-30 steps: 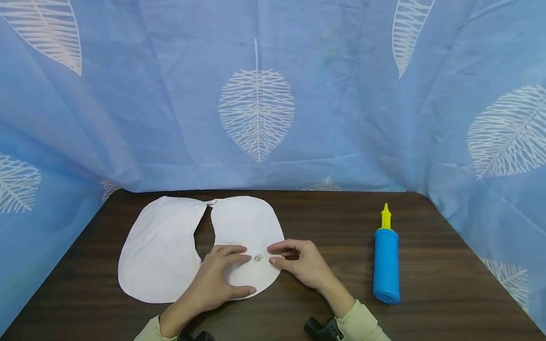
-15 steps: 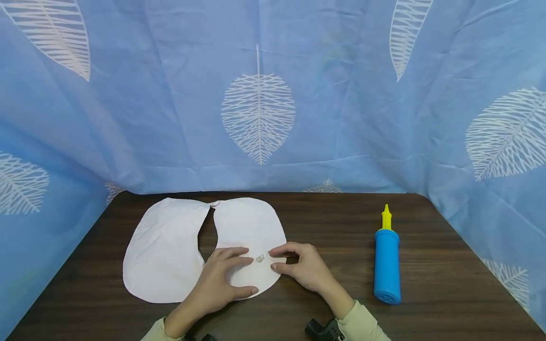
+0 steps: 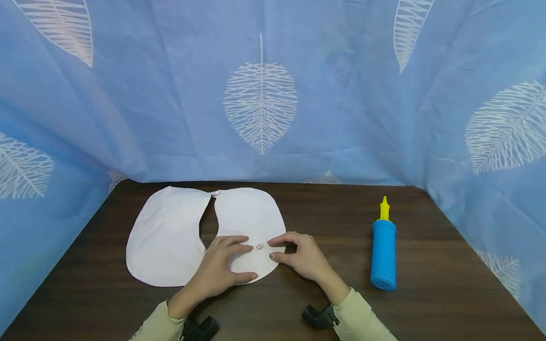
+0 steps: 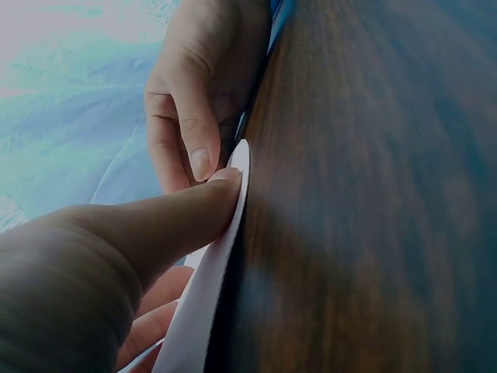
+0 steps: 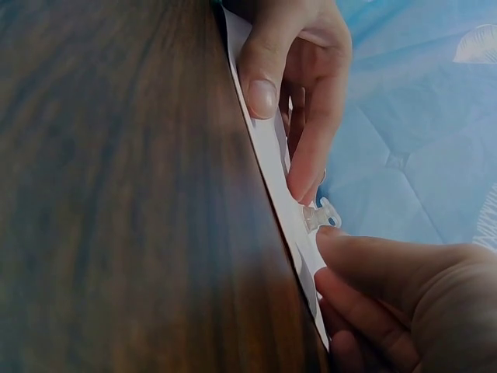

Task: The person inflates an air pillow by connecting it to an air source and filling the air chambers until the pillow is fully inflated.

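A deflated white neck pillow (image 3: 166,237) lies flat on the table, with a small clear air valve (image 3: 260,246) standing up from its right lobe. In the right wrist view the valve (image 5: 318,215) shows a little cap sticking out to the side. My left hand (image 3: 217,267) rests spread on that lobe, fingertips left of the valve and thumb along the near edge. On the valve's other side, my right hand (image 3: 304,255) touches the pillow near its right edge, thumb and index finger apart. In the right wrist view, the right thumb (image 5: 373,260) is close to the valve.
A blue hand pump (image 3: 383,253) with a yellow nozzle (image 3: 385,208) lies on the right part of the dark wooden table (image 3: 332,208). Blue cloth (image 3: 183,94) with white leaf prints hangs around the table's back and sides.
The head view has tilted slightly, so everything sits a bit higher in it. Both hands keep nearly the same places around the valve; the pillow and pump stay put.
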`<state>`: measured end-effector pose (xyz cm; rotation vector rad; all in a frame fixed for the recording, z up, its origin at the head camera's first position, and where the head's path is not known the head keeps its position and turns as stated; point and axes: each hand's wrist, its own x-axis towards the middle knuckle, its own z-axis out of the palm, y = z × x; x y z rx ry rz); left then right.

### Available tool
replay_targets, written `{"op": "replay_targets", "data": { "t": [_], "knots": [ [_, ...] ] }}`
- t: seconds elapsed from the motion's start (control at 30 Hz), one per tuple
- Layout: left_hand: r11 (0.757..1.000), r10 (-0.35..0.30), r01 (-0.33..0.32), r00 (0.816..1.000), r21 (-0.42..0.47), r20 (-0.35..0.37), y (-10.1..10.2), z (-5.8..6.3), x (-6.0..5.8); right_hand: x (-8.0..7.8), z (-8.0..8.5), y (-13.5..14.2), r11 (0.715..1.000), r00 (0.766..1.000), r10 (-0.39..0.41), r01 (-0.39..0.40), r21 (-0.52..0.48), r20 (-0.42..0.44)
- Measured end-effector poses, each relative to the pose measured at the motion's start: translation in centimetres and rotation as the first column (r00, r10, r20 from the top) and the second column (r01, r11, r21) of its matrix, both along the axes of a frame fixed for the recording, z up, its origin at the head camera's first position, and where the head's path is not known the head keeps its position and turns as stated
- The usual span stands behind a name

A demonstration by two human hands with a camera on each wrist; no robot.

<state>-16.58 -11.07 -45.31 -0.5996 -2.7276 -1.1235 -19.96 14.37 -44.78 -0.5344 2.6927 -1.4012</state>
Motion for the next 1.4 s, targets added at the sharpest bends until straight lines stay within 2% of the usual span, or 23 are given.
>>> {"op": "replay_targets", "data": {
  "t": [0.37, 0.67, 0.97, 1.2, 1.4],
  "knots": [
    [1.0, 0.006, -0.006, 1.0, -0.01, -0.016, 0.06, -0.48, 0.03, 0.25, -0.27, -0.03, 1.0, 1.0, -0.014, 0.014, -0.001, 0.026],
    [1.0, 0.01, -0.01, 1.0, 0.008, -0.008, -0.02, -0.39, 0.16, -0.15, -0.04, -0.03, 1.0, 1.0, 0.031, -0.031, -0.006, 0.002],
    [1.0, -0.005, 0.005, 0.998, -0.005, -0.055, -0.13, -0.02, -0.23, -0.11, 0.18, -0.14, 0.999, 0.999, 0.031, -0.031, 0.018, -0.028],
    [1.0, 0.003, -0.003, 1.0, 0.0, -0.007, -0.12, 0.16, -0.28, -0.17, 0.05, -0.29, 0.999, 0.998, 0.029, -0.027, 0.037, -0.051],
    [1.0, 0.011, -0.011, 1.0, -0.003, 0.0, -0.08, 0.04, -0.28, -0.23, 0.04, -0.35, 0.999, 0.998, 0.034, -0.032, 0.041, -0.047]
  ]
}}
